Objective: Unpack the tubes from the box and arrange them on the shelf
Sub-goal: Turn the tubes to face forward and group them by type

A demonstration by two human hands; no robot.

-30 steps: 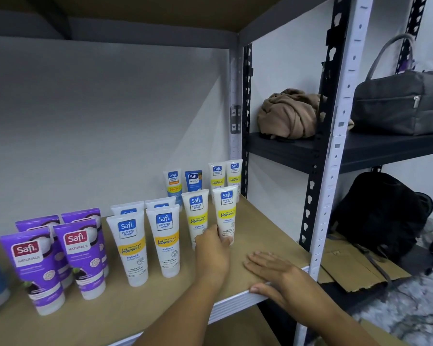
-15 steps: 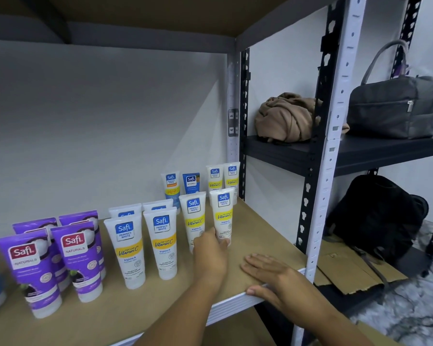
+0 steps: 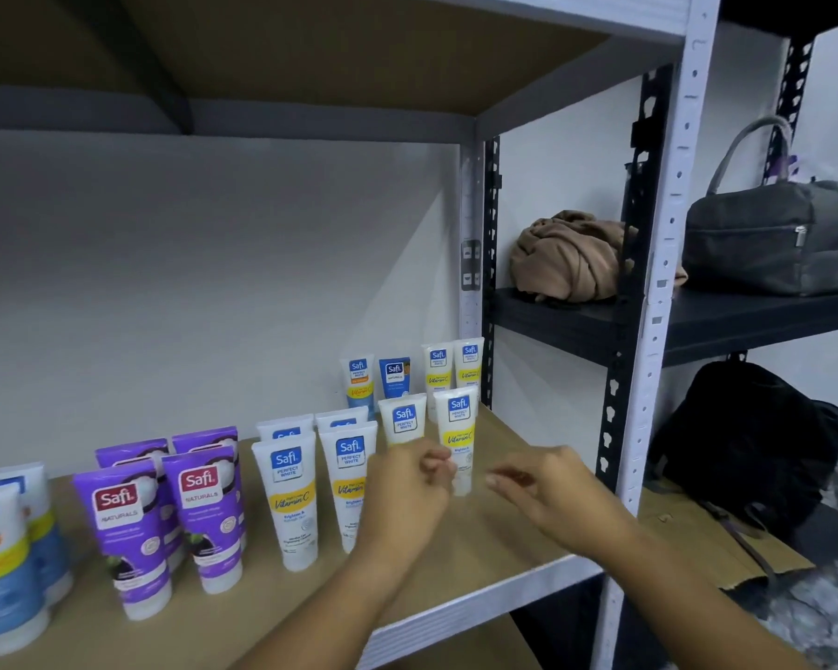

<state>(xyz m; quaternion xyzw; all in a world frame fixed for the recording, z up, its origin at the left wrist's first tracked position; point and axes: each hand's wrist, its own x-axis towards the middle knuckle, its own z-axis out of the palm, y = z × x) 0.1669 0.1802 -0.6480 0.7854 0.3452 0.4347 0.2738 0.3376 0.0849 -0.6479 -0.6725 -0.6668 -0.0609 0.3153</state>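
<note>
Tubes [image 3: 457, 442], smooth white plastic, stand capped-end down on brown shelf [image 3: 504, 524].

Bare shelf board [image 3: 514, 456] right of tubes [image 3: 457, 440] (post [image 3: 659, 302] beyond).

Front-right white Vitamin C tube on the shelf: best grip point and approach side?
Pinch the white Vitamin C tube across its flat upper body, coming from the front-right. It stands upright on its cap, a neighbouring tube crowds its left, and the shelf board to its right is bare.

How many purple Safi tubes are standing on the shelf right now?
4, all left of the white tubes: two in front, two right behind them, mostly covered. More could be hidden.
</note>
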